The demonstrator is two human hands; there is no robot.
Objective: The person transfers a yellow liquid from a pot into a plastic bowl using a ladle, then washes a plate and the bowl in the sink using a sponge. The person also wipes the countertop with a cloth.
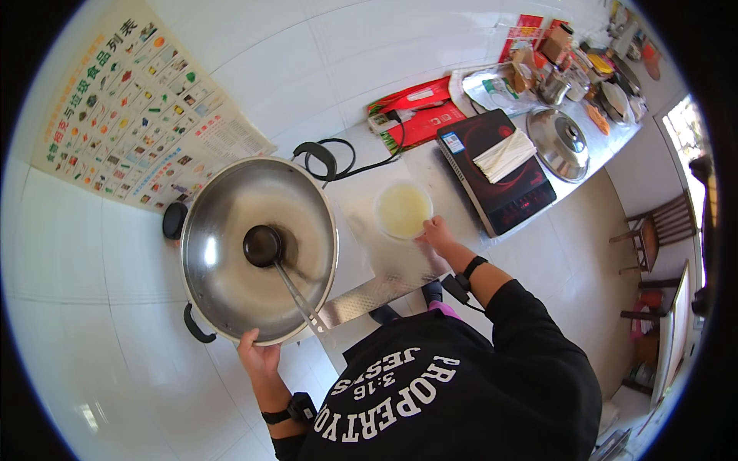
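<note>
My left hand [259, 352] grips the near rim of a large stainless steel wok [213, 276], which has black handles. Inside the wok lies a ladle [295, 294], its bowl dark and its handle leaning over the near rim. To the wok's right, my right hand [439, 235] has its fingers on the near right rim of a round bowl [403, 210] of pale yellowish liquid. That bowl is on or just above the metal-covered counter; which of the two cannot be told.
On the black induction cooker [501, 193] lies a bundle of pale dry noodles or sticks [505, 155]. A steel lid [557, 144] sits beyond it. A black cable [369, 167] runs behind the bowl. Bags and jars crowd the far right counter, and wooden chairs [648, 242] stand farther right.
</note>
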